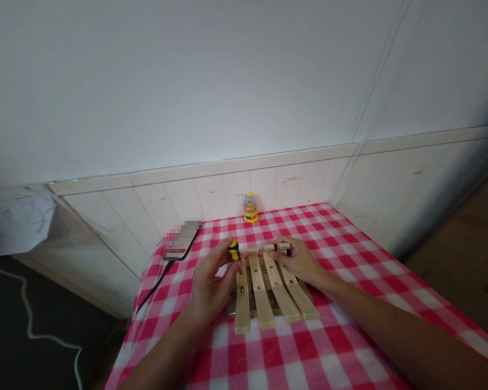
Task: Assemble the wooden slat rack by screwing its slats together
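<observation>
Your left hand (209,281) pinches a small yellow-and-black screwdriver (233,249), tip down on the far end of the wooden slat rack (268,287) lying on the checked tablecloth (341,336). Your right hand (299,261) presses flat on the slats, likely so the rack stays put.

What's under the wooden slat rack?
The wooden slat rack lies on the red checked tablecloth. Dark crosspieces show between the slats; anything else beneath is covered. Left hand and right hand rest on it.
</observation>
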`<state>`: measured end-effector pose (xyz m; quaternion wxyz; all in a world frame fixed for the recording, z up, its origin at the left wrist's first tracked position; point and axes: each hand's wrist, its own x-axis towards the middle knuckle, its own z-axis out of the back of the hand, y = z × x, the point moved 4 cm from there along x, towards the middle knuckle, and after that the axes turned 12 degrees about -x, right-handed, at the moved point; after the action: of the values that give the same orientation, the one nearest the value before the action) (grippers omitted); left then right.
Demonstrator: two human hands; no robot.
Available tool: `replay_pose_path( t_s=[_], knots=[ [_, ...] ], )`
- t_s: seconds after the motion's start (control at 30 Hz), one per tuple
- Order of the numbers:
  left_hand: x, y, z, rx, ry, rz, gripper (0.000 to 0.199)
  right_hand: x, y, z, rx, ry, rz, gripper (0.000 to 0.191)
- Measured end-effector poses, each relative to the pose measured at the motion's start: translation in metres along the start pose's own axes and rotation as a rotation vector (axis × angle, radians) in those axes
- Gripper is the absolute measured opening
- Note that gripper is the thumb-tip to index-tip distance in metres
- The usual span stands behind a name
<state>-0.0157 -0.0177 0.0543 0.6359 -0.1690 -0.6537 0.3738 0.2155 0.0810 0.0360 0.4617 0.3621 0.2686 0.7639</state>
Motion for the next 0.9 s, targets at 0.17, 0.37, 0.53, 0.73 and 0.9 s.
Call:
replay_pose_path(
  t_s=[0.17,0.37,0.53,0.73,0.9],
  knots=[
    [-0.001,0.001,-0.002,-0.104,0.020,0.081,0.047,0.000,0.000,0.000,0.005,-0.001,0.004,0.015],
    [0.002,-0.010,0.001,-0.237,-0.104,0.090,0.054,0.000,0.001,0.001,0.000,-0.008,0.002,0.012],
    [0.004,-0.023,0.003,-0.203,-0.068,0.134,0.053,0.000,0.002,0.001,0.005,-0.010,0.002,0.011],
    [-0.006,-0.031,0.007,-0.102,-0.024,0.134,0.051,-0.001,0.003,0.001,0.019,-0.012,0.005,0.011],
    [-0.014,-0.034,0.003,-0.142,-0.110,0.072,0.052,-0.001,0.005,0.002,0.022,-0.006,0.005,0.011]
  ],
)
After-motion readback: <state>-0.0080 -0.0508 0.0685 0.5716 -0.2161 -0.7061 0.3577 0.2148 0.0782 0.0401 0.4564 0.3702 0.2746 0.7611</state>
